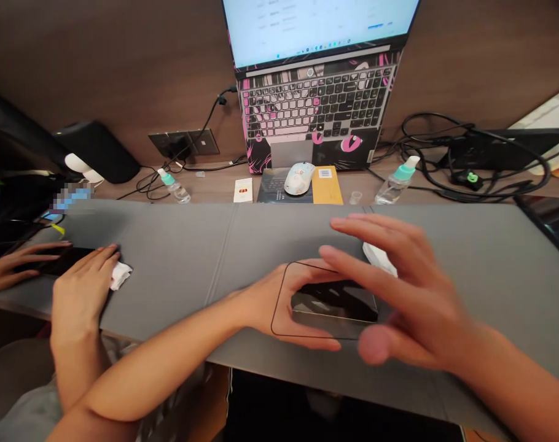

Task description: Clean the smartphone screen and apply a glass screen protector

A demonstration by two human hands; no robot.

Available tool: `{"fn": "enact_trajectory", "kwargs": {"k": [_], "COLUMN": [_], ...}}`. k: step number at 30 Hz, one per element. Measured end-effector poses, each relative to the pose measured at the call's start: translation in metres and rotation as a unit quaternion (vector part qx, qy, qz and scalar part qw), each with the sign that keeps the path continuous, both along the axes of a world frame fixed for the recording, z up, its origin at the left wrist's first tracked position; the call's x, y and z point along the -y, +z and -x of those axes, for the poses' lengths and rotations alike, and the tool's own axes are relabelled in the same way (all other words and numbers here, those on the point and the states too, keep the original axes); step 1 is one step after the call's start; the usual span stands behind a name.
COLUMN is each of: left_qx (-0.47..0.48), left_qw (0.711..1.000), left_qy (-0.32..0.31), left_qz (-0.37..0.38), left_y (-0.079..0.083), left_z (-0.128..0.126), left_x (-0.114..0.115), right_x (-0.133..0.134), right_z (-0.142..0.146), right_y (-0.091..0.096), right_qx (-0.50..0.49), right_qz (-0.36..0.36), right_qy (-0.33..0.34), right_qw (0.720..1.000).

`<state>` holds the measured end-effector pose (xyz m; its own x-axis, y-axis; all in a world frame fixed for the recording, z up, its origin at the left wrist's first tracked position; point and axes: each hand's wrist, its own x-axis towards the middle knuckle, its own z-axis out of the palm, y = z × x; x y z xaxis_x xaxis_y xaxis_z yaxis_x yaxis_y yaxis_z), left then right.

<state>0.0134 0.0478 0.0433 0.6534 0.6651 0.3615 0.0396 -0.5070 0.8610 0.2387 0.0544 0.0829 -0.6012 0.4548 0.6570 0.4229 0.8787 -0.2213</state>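
Observation:
A clear screen protector [319, 329] with a thin black border is held at a slant by my right hand [413, 294]. My right thumb is at its near edge and the fingers at its far edge; its right end is hidden. Through the clear sheet I see a dark phone [328, 298] on the grey mat. My left hand [279, 307] curls around the phone's left end, fingers along the far side and thumb on the near side. Whether the thumb touches the phone cannot be seen. A white folded wipe [381, 258] lies partly behind my right hand.
A laptop [316, 104] stands at the back, a mouse [300, 178] before it. Spray bottles [397, 179] and tangled cables [482, 153] line the rear. At left, another person's hands [79, 288] are on a dark device [61, 261]. The grey mat [178, 245] covers the desk front.

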Motion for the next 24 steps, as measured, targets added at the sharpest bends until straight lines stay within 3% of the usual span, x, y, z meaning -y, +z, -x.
{"fn": "enact_trajectory", "kwargs": {"k": [6, 14, 19, 24], "left_qx": [-0.025, -0.056, -0.052, -0.057], "left_qw": [0.999, 0.998, 0.999, 0.998], "left_qy": [-0.037, -0.018, -0.004, -0.023], "left_qz": [-0.016, -0.016, -0.002, -0.032], "left_y": [0.0027, -0.004, -0.0048, -0.0033], "left_z": [-0.004, -0.0025, -0.0017, -0.0028], "left_x": [-0.0004, -0.0002, 0.001, 0.002], "right_x": [0.003, -0.0002, 0.0024, 0.0045], "right_z": [0.0091, 0.0042, 0.0036, 0.0064], "right_y": [0.003, -0.0043, -0.0051, -0.0026], "right_qx": [0.068, 0.047, 0.004, 0.041], "right_qz": [0.086, -0.009, 0.014, 0.075], "right_qy": [-0.008, 0.025, 0.002, 0.006], "right_qw": [0.994, 0.999, 1.0, 0.996]}}
